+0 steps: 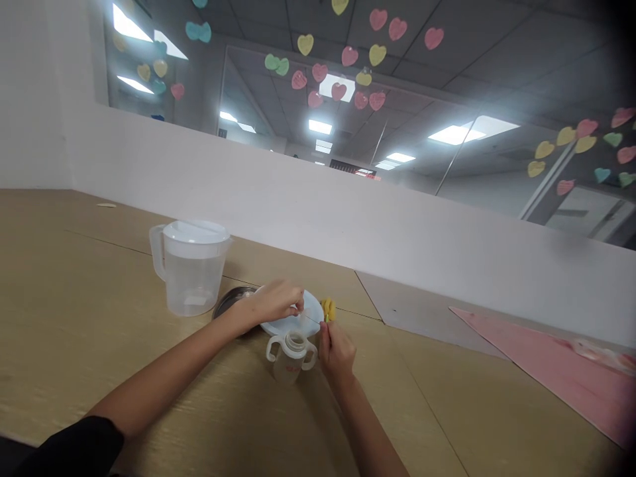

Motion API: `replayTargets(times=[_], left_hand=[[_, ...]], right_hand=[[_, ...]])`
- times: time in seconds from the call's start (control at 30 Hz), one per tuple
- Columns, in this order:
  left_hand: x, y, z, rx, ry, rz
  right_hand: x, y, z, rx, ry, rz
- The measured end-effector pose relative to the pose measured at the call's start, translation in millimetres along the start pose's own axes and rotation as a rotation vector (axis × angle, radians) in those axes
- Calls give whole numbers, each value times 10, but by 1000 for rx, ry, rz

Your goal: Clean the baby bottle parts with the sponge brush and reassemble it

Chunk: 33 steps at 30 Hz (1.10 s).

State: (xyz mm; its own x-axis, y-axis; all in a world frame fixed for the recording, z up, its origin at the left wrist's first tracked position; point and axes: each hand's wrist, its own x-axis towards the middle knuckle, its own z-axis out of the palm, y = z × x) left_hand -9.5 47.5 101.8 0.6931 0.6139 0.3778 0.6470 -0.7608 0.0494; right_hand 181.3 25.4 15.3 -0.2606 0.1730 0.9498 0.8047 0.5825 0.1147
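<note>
My left hand (281, 301) is closed in a pinch above a pale plate (272, 326), on a small translucent piece (305, 314) too blurred to name exactly. From the right, my right hand (338, 348) grips a thin wire-like stick (315, 320) with a yellow-green part near the fingers. The stick's far end points at the translucent piece; whether it goes inside I cannot tell. Just below and between the hands, a clear two-handled baby bottle (289, 361) stands upright with its top uncovered.
A lidded plastic pitcher (195, 275) stands to the left on the wooden table (223, 411). Partly behind my left forearm is a metal bowl (229, 301). A yellow object (328, 308) lies beyond my right hand. A pink mat (556, 364) lies far right, near the white wall (298, 205).
</note>
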Motion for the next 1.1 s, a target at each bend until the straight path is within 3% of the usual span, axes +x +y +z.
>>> replayTargets(times=[0.2, 0.53, 0.73, 1.1], left_hand=[[45, 61, 90, -7, 7, 105], [54, -229, 252, -48, 28, 9], [62, -320, 324, -124, 63, -17], [89, -460, 442, -82, 49, -92]], right_hand=[[-10, -21, 46, -32, -41, -93], [53, -121, -61, 17, 49, -117], [50, -80, -61, -29, 111, -16], [58, -88, -76, -26, 144, -30]])
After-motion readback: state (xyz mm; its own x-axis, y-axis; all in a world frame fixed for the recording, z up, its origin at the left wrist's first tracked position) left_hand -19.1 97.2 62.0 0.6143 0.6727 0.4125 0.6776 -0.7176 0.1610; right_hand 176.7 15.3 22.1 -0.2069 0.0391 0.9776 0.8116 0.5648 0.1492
